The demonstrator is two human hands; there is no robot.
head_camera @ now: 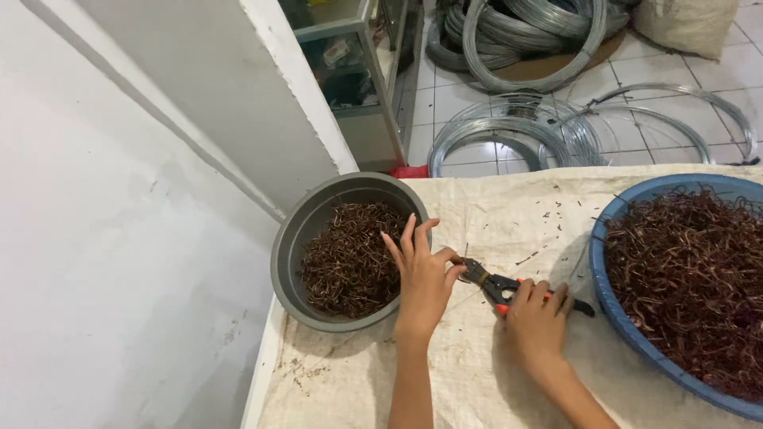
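Pliers (497,287): red-and-black handles clamped in the right hand (536,318), on the cloth-covered table (477,373).
Left hand (423,274): thumb and forefinger pinched together at the plier tip, on a piece too small to tell; other fingers spread.
Grey basin (290,246): just beside the left hand, brown wire pieces (350,258) inside.
Blue basin (616,318): right, heaped with wire.
Risk: fingertips so near the tip could be nipped; a cut piece could spring off the table.

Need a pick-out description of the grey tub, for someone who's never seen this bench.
Start at the cloth-covered table and go to its left edge, beside the white wall. The grey tub sits there, filled with short brown wire pieces, with the left hand at its rim. Unlike the blue tub on the right, it is grey and smaller.
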